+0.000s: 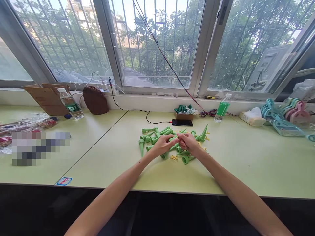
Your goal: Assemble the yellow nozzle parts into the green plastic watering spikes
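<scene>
My left hand point(164, 145) and my right hand point(189, 142) meet fingertip to fingertip above a heap of green plastic spikes. Between the left fingers shows part of a green spike point(173, 137). The right fingers are pinched together at its end, and whatever they hold is hidden. Around and below both hands lie several hollow green spikes with ribbed, cap-like heads, such as the one at the left edge of the heap, a green spike point(141, 148). Small yellow plastic pieces point(173, 157) lie among them, in front and to the right.
A phone point(182, 122) on a cable lies behind the heap, near a small box point(184, 115). Bottles point(222, 108) point(71, 104), a tissue pack point(252, 117), plastic clips point(286, 123), a cardboard box point(46, 101) and bagged items point(29, 129) stand along the table point(103, 164).
</scene>
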{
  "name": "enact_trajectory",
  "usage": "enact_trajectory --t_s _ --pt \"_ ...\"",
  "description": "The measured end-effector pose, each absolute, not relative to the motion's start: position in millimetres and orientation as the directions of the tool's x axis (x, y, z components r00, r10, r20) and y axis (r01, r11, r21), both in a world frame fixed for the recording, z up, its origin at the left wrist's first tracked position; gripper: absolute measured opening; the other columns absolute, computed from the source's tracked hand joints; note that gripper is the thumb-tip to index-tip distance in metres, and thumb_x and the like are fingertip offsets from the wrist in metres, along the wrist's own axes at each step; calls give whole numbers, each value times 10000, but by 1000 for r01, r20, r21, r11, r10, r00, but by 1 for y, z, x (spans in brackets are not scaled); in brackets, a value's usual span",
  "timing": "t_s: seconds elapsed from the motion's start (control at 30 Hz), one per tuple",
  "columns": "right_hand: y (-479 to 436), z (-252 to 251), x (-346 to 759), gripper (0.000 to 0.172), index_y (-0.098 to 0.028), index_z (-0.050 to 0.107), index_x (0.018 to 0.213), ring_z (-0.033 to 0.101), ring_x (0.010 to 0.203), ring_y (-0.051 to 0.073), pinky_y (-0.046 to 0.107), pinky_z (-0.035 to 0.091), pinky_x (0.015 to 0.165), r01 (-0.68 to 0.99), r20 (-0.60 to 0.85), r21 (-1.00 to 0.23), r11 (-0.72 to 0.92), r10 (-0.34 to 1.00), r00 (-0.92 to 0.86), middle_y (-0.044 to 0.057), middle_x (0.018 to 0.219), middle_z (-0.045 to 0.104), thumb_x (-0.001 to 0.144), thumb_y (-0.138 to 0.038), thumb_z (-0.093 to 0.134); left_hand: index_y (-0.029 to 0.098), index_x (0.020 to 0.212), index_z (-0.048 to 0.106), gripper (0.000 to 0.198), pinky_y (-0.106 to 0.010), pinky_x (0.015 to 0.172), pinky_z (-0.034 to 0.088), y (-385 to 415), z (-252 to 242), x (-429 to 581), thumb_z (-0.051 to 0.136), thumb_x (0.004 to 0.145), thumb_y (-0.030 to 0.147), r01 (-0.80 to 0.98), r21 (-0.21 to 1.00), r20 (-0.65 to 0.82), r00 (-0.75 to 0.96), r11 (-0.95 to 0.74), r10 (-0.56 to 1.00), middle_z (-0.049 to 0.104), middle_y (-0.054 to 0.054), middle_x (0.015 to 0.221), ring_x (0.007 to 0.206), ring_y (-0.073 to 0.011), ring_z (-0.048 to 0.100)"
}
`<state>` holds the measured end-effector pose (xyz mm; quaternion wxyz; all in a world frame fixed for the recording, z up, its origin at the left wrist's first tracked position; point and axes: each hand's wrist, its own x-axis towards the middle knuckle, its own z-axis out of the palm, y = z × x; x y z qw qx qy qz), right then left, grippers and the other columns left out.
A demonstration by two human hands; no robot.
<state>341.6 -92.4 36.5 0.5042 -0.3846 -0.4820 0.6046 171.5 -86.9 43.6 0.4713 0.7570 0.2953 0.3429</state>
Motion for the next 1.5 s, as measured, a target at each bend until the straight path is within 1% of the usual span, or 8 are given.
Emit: enact_trajectory --t_s 0.17,0.4,0.57,0.87,1.13,1.3,1.37,1.5 --pt "-91 35 342 411 -177 497 486 243 315 40 196 193 302 -234 18 -972 -28 981 -192 -79 347 325 719 -424 727 155 803 566 441 -207 427 222 -84 41 171 508 872 587 122 915 240 602 -385 761 345 49 558 477 -68 281" --pt "-93 36 342 391 -172 511 476 251 298 38 199 185 297 -228 23 -973 -21 982 -186 -78 334 331 709 -406 720 145 856 595 438 -199 418 206 -83 38 171 517 871 576 112 922 231 607 -369 761 339 56 552 473 -62 252" --pt "-95 38 341 364 -169 528 487 266 292 40 196 200 296 -215 21 -976 -19 983 -181 -82 328 330 694 -392 729 144 828 580 417 -197 419 218 -81 36 171 516 880 553 94 927 237 601 -362 763 350 54 554 477 -60 264" --pt "-93 36 340 454 -178 508 488 254 295 44 208 221 290 -213 28 -977 -7 987 -159 -70 333 344 725 -505 716 152 766 538 434 -199 409 228 -82 37 172 489 887 566 78 935 235 592 -345 771 370 48 549 454 -56 296" --pt "-93 36 340 507 -194 467 477 245 303 47 225 187 304 -129 91 -989 78 991 -98 -60 336 337 746 -567 681 154 728 527 434 -215 439 212 -87 46 172 517 863 566 178 866 290 585 -468 757 352 42 589 503 -64 290" --pt "-94 38 343 520 -200 441 486 242 317 46 230 168 323 -48 157 -987 153 985 -75 -68 352 319 724 -585 697 151 616 454 501 -236 473 188 -83 44 171 441 913 554 163 838 349 573 -521 741 282 34 587 547 -78 235" --pt "-94 38 343 521 -198 454 498 247 323 49 230 168 332 -23 170 -985 168 981 -90 -70 355 321 716 -604 699 144 644 510 480 -238 477 198 -81 42 172 444 918 533 178 835 352 554 -520 754 312 32 580 545 -80 248" --pt "-94 36 343 508 -196 494 542 280 338 65 239 197 352 34 189 -980 195 973 -134 -53 376 379 764 -629 639 128 783 646 409 -232 495 281 -81 41 172 506 883 499 232 823 353 507 -519 786 503 -2 644 563 -90 372"
